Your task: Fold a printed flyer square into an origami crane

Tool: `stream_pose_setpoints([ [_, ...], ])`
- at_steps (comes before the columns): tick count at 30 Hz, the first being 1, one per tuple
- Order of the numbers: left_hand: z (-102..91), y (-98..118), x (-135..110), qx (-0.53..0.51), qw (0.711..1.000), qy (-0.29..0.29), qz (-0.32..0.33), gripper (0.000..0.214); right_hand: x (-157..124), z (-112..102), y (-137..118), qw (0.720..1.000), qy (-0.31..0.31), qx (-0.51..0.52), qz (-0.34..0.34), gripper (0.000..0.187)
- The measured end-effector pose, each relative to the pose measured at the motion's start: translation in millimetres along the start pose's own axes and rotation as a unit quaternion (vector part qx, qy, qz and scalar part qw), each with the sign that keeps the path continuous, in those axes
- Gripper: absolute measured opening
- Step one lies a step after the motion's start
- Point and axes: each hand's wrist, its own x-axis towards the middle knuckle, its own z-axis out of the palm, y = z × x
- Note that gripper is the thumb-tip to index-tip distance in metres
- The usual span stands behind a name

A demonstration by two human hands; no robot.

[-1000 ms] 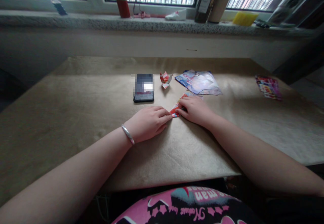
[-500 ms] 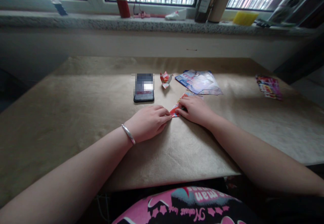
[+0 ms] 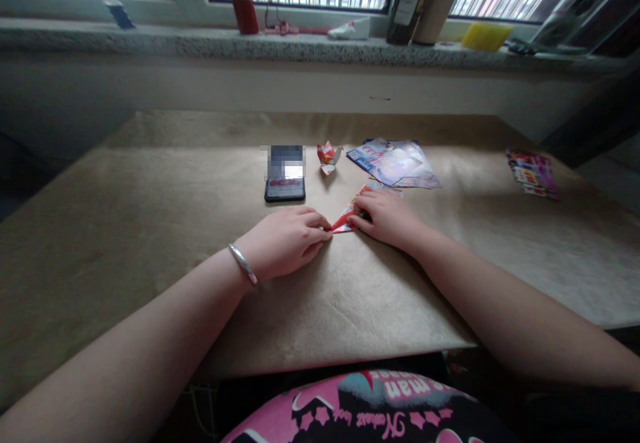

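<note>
A small piece of red printed paper point(image 3: 344, 221), partly folded, lies on the tan table point(image 3: 150, 229) between my hands. My left hand point(image 3: 283, 241), with a silver bangle at the wrist, has its fingers curled and its fingertips pinch the paper's left corner. My right hand point(image 3: 387, 218) lies over the paper's right part and its fingers press it down. Most of the paper is hidden under my right hand.
A dark phone point(image 3: 285, 173) lies behind my left hand. A small folded red paper figure point(image 3: 328, 157) stands beside it. A stack of printed sheets point(image 3: 395, 163) lies further right and another printed sheet point(image 3: 533, 173) at the far right. A cluttered windowsill point(image 3: 300, 43) runs behind.
My left hand has drawn slightly left, pulling the paper's left corner out with it. My right hand has stayed in place.
</note>
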Motion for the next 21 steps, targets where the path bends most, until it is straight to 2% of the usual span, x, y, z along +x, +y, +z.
stream_pose_setpoints([
  [13,-0.8,-6.4,-4.4,-0.036,0.999,-0.008,-0.019,0.025,-0.7,-0.4,0.5,1.000,0.003,0.006,-0.009,0.023],
  [21,3.8,-12.3,-4.6,-0.043,0.999,0.013,0.014,0.028,-1.5,0.0,-0.4,1.000,0.005,0.002,-0.010,0.024],
])
